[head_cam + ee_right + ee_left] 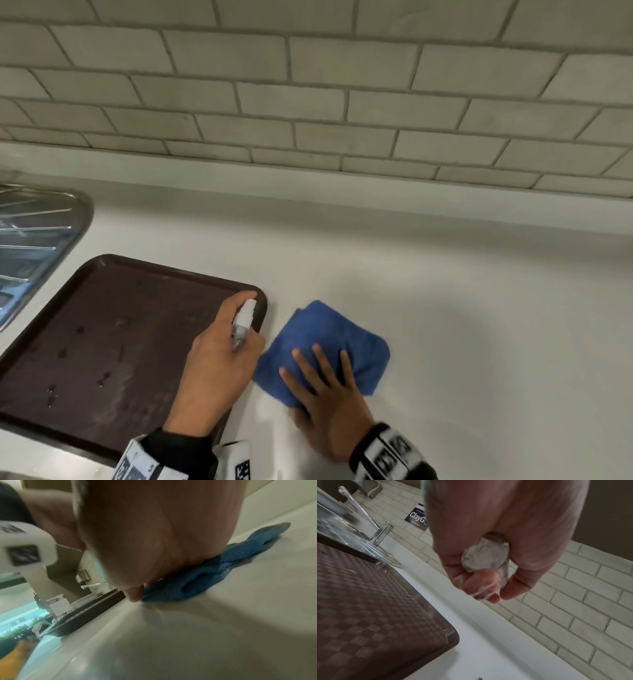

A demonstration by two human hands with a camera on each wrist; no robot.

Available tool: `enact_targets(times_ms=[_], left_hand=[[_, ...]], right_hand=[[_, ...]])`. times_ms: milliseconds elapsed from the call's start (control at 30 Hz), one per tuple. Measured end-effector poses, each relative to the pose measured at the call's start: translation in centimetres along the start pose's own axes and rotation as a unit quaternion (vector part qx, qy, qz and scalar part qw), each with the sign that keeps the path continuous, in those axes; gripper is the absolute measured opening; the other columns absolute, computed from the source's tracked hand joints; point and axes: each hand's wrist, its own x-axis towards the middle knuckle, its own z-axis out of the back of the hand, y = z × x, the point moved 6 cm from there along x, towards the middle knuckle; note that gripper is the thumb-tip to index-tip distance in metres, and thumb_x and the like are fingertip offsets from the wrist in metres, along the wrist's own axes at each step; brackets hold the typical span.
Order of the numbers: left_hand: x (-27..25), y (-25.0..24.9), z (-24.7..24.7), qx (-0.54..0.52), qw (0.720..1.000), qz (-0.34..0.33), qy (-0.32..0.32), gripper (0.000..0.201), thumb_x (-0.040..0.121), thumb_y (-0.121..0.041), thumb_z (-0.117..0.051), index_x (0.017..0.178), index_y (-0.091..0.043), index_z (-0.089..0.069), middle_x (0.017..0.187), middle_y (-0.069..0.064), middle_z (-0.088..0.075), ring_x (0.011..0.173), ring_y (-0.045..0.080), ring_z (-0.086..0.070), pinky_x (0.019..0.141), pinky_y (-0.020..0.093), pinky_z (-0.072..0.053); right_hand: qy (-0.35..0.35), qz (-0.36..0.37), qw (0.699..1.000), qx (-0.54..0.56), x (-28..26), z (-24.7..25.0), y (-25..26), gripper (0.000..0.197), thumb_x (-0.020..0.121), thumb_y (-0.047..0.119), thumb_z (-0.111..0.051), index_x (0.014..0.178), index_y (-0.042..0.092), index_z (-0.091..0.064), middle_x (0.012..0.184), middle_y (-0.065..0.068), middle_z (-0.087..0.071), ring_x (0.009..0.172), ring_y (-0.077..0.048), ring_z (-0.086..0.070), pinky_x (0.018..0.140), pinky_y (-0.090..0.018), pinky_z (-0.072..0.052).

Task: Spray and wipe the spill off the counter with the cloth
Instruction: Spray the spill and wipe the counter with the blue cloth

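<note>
A folded blue cloth [329, 342] lies on the white counter [479, 325] just right of the tray corner. My right hand [322, 387] presses flat on the cloth's near half, fingers straight and spread; in the right wrist view the palm covers the cloth [214, 572]. My left hand [222, 356] grips a small white spray bottle [244, 320] over the tray's right edge, nozzle pointing away, index finger curled over its top. In the left wrist view the fingers wrap the bottle [486, 555]. No spill shows on the bare counter.
A dark brown tray [113, 342] with a few droplets sits at the left, its corner close to the cloth. A steel sink drainer [30, 246] lies beyond it, with a tap [380, 532]. A tiled wall [308, 102] backs the counter.
</note>
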Motion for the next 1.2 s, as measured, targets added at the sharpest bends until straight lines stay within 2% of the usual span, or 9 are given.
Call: enact_targets(times_ms=[100, 267, 433, 567, 667, 833, 967, 1100, 1200], left_hand=[[-1.3, -0.1, -0.3, -0.009, 1.000, 0.010, 0.008, 0.054, 0.091, -0.011, -0.059, 0.132, -0.045, -0.051, 0.072, 0.001, -0.066, 0.064, 0.011, -0.062, 0.067, 0.032, -0.055], [-3.9, -0.8, -2.1, -0.016, 1.000, 0.016, 0.009, 0.055, 0.091, -0.010, -0.060, 0.135, -0.042, -0.051, 0.089, 0.000, -0.069, 0.073, 0.017, -0.063, 0.068, 0.031, -0.051], [-7.6, -3.0, -4.8, -0.019, 1.000, 0.015, 0.017, 0.053, 0.092, -0.010, -0.059, 0.131, -0.046, -0.052, 0.082, 0.003, -0.066, 0.060, 0.015, -0.057, 0.059, 0.027, -0.049], [-10.7, -5.1, -7.8, -0.013, 1.000, 0.001, 0.027, 0.053, 0.090, -0.009, -0.058, 0.129, -0.044, -0.053, 0.085, -0.001, -0.066, 0.059, 0.017, -0.057, 0.062, 0.033, -0.051], [-12.8, -6.2, -10.1, 0.002, 0.999, -0.012, 0.034, 0.053, 0.089, -0.010, -0.058, 0.127, -0.047, -0.052, 0.078, -0.002, -0.063, 0.053, 0.010, -0.055, 0.061, 0.034, -0.050], [-16.0, -7.3, -12.6, -0.005, 0.999, -0.017, 0.046, 0.054, 0.091, -0.009, -0.057, 0.123, -0.051, -0.051, 0.075, 0.002, -0.062, 0.049, 0.006, -0.051, 0.058, 0.026, -0.047], [-17.3, -7.3, -12.7, -0.001, 0.999, -0.017, 0.046, 0.054, 0.091, -0.009, -0.058, 0.122, -0.053, -0.050, 0.078, 0.002, -0.064, 0.049, 0.006, -0.052, 0.057, 0.025, -0.047], [-17.3, -6.2, -11.3, -0.002, 1.000, -0.013, 0.028, 0.055, 0.091, -0.009, -0.058, 0.124, -0.052, -0.051, 0.082, 0.000, -0.066, 0.054, 0.005, -0.055, 0.060, 0.028, -0.048], [-17.0, -5.2, -10.0, 0.002, 1.000, -0.016, 0.025, 0.056, 0.090, -0.009, -0.058, 0.124, -0.052, -0.051, 0.078, -0.001, -0.065, 0.055, 0.007, -0.055, 0.061, 0.029, -0.049]], right_hand=[[-0.007, 0.000, 1.000, 0.013, -4.3, -0.1, -1.7, 0.057, 0.095, 0.055, -0.036, 0.149, 0.041, -0.026, 0.157, 0.010, -0.029, 0.143, -0.027, -0.030, 0.106, -0.056, -0.014], [0.045, -0.131, 0.990, 0.022, -5.7, 0.0, -7.7, 0.051, 0.101, 0.051, -0.012, 0.145, 0.042, -0.035, 0.153, 0.009, -0.038, 0.138, -0.027, -0.040, 0.103, -0.055, -0.019], [0.017, -0.181, 0.983, -0.002, -8.6, 0.5, -11.6, 0.052, 0.098, 0.049, -0.023, 0.145, 0.035, -0.040, 0.152, 0.003, -0.041, 0.139, -0.028, -0.026, 0.103, -0.057, -0.019], [0.003, -0.188, 0.982, 0.003, -14.6, 0.0, -13.3, 0.058, 0.100, 0.053, -0.009, 0.144, 0.034, -0.042, 0.152, 0.002, -0.040, 0.140, -0.028, -0.027, 0.106, -0.058, -0.018], [-0.001, -0.187, 0.982, 0.000, -20.2, -0.8, -15.0, 0.058, 0.099, 0.055, -0.010, 0.147, 0.034, -0.035, 0.155, 0.001, -0.036, 0.141, -0.031, -0.029, 0.107, -0.060, -0.021], [0.009, -0.270, 0.963, 0.004, -27.7, -0.8, -21.9, 0.065, 0.097, 0.058, -0.006, 0.148, 0.030, -0.036, 0.155, -0.003, -0.034, 0.139, -0.034, -0.032, 0.098, -0.067, -0.034], [0.044, -0.322, 0.946, 0.015, -29.8, -0.9, -25.1, 0.068, 0.095, 0.060, -0.005, 0.148, 0.030, -0.034, 0.155, -0.006, -0.034, 0.138, -0.036, -0.032, 0.094, -0.072, -0.033], [0.049, -0.348, 0.934, 0.056, -26.6, -0.4, -23.7, 0.062, 0.093, 0.057, -0.005, 0.146, 0.040, 0.022, 0.162, 0.000, 0.015, 0.147, -0.035, 0.009, 0.109, -0.071, -0.007], [0.053, -0.320, 0.945, 0.042, -21.7, 0.6, -21.5, 0.061, 0.100, 0.051, -0.014, 0.148, 0.037, 0.021, 0.159, 0.002, 0.025, 0.146, -0.034, 0.019, 0.111, -0.070, -0.001]])
